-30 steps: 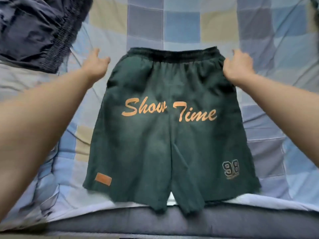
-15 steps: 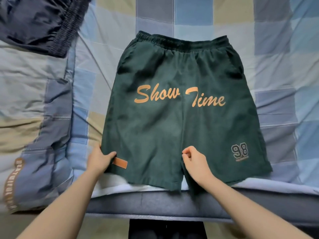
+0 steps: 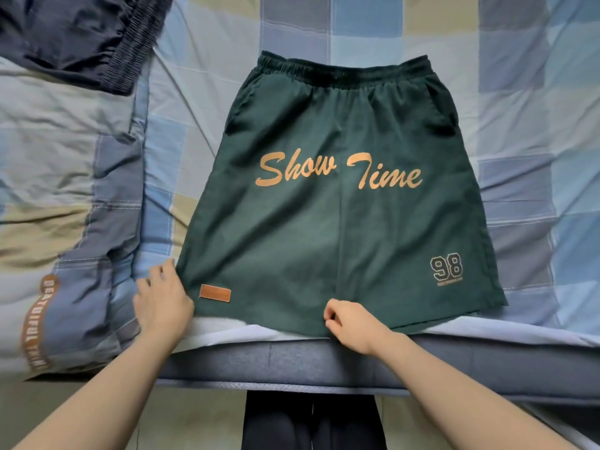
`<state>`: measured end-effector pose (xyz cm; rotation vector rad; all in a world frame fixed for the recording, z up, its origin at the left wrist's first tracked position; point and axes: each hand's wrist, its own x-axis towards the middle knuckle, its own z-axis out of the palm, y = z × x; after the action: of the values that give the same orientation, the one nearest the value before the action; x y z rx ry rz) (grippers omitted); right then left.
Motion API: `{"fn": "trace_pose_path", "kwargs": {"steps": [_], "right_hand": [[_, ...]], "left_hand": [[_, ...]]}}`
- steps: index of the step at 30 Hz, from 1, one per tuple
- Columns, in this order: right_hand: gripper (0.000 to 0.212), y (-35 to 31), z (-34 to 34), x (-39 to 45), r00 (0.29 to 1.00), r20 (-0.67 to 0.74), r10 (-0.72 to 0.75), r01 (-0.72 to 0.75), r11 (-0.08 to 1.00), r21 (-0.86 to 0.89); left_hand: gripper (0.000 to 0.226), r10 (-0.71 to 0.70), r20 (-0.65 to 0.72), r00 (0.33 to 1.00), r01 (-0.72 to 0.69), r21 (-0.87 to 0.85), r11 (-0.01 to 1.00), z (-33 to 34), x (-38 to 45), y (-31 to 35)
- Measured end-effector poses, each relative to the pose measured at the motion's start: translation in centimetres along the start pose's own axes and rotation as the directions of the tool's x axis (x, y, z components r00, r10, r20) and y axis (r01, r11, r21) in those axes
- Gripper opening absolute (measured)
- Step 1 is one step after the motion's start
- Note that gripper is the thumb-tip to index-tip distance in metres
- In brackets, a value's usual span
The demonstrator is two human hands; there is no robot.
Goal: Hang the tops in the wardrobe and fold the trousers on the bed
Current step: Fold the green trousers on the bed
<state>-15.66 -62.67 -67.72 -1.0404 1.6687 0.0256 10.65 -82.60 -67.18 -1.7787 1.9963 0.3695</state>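
Far left: a rumpled checked duvet (image 3: 58, 177) with an orange-lettered patch, and above it dark navy shorts (image 3: 81, 37) bunched at the top corner. Next, left hand (image 3: 162, 300) at the lower left hem of the green shorts (image 3: 324, 235), fingers loosely spread, thumb side against the cloth beside the tan label (image 3: 215, 292); whether it pinches the edge, cannot tell. Green shorts flat on the checked bed sheet (image 3: 535, 125), waistband away, hems at the mattress edge (image 3: 292, 362) ("Show Time" across the front, "98" on the right-hand leg). Right hand (image 3: 349, 321) at the centre hem, fingers curled, pinching the fabric.
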Motion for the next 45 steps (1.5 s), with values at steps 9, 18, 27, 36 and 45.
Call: {"fn": "trace_pose_path", "kwargs": {"steps": [9,18,27,36,45], "right_hand": [[0.032,13.2,-9.9,-2.0,0.651,-0.602,0.463,-0.443,0.875,0.195],[0.057,21.2,-12.9,-5.1,0.673,-0.327,0.664,-0.457,0.72,0.522],[0.037,10.5,-11.1,-8.5,0.878,-0.465,-0.119,0.251,0.939,0.234],[0.026,8.5,-23.0,0.7,0.725,-0.636,0.265,-0.002,0.924,0.382],[0.021,6.1,-33.2,13.9,0.65,-0.538,0.537,-0.079,0.752,0.655]], "left_hand": [[0.067,0.829,-0.018,0.558,-0.83,-0.029,0.558,3.1,-7.2,19.2],[0.058,0.693,0.53,0.488,-0.873,0.277,0.402,3.9,-10.8,25.6],[0.025,0.42,0.593,0.687,0.411,-0.794,0.449,-1.5,-9.6,34.3],[0.011,0.473,0.35,0.809,-0.087,-0.725,0.684,-0.5,-10.8,33.1],[0.02,0.635,0.333,0.697,-0.111,-0.824,0.555,-1.6,-10.0,27.4]]}}
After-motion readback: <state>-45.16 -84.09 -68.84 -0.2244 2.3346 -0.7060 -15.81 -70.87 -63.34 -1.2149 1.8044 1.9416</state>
